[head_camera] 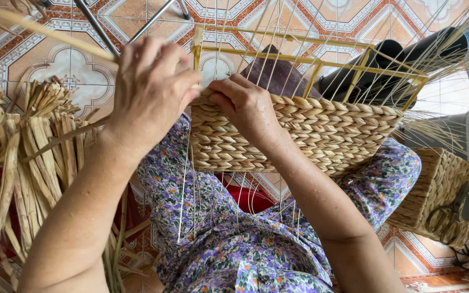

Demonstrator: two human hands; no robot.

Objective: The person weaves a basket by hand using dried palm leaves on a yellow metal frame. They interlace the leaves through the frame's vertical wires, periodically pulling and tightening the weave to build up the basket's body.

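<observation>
Patterned floor tiles behind: basket (299, 135) woven about halfway up its yellow frame (310, 57), upper stakes bare; left hand (150, 89) fingers pinch a straw strand (39, 30), right hand (245, 106) fingers press the rim.

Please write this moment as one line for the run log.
left hand: pulls straw strand | right hand: presses basket rim | dried straw: left
</observation>
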